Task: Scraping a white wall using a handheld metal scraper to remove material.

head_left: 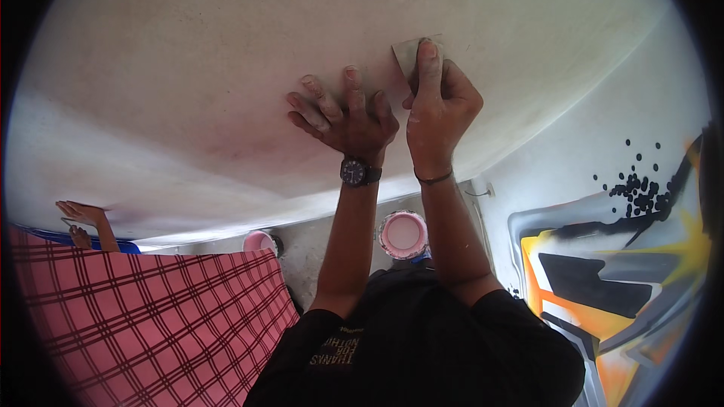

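Note:
My right hand (440,107) is raised against a pale, smudged wall (254,22). Its thumb presses a thin, flat grey sheet (404,56) whose edge meets the wall; whether this is sandpaper or a scraper blade I cannot tell. Just to the left, my left hand (353,121) lies with fingers spread on or close to the wall and holds nothing. White dust coats the fingers of both hands. A dark wristwatch (353,172) sits on my left wrist, a thin dark band (433,178) on my right.
Below my arms, a pink-lined bucket (403,232) stands on the grey floor, with another bucket (260,242) farther left. A pink plaid cloth (158,305) fills the lower left. Beyond it, another person's hands (85,217) touch the wall. At right is a painted mural wall (611,271).

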A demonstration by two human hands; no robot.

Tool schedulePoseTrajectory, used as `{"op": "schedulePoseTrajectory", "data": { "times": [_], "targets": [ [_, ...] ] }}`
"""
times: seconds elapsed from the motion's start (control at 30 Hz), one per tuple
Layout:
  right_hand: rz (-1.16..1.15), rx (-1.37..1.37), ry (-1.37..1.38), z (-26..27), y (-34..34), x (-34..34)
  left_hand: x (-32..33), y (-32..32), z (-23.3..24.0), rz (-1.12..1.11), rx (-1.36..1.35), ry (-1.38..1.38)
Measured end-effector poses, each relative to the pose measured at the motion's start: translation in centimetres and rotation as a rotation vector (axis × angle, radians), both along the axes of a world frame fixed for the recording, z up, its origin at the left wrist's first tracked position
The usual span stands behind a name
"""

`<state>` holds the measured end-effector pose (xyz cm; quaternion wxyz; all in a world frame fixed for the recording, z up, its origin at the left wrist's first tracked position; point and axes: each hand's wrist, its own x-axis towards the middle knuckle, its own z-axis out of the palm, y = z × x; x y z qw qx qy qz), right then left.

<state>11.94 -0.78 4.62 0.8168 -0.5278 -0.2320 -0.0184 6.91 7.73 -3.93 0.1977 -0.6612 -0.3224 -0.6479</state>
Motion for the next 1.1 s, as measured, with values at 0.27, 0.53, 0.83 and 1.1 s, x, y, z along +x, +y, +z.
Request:
{"op": "schedulePoseTrajectory", "data": {
  "times": [0.27, 0.53, 0.83, 1.1],
  "targets": [
    [-0.038, 0.005, -0.002, -0.7, 0.2, 0.4, 0.4, -0.1, 0.0, 0.004, 0.001, 0.005],
    [-0.005, -0.003, 0.039, -1.1, -0.6, 0.8, 1.0, -0.4, -0.4, 0.011, 0.004, 0.014],
    [-0.002, 0.003, 0.025, -1.4, -0.7, 0.9, 1.2, -0.2, -0.1, -0.009, 0.007, 0.000],
    [0.008, 0.088, 0.035, 3.6, -0.2, 0.4, 0.2, 0.0, -0.1, -0.007, -0.009, 0.014]
  ]
}}
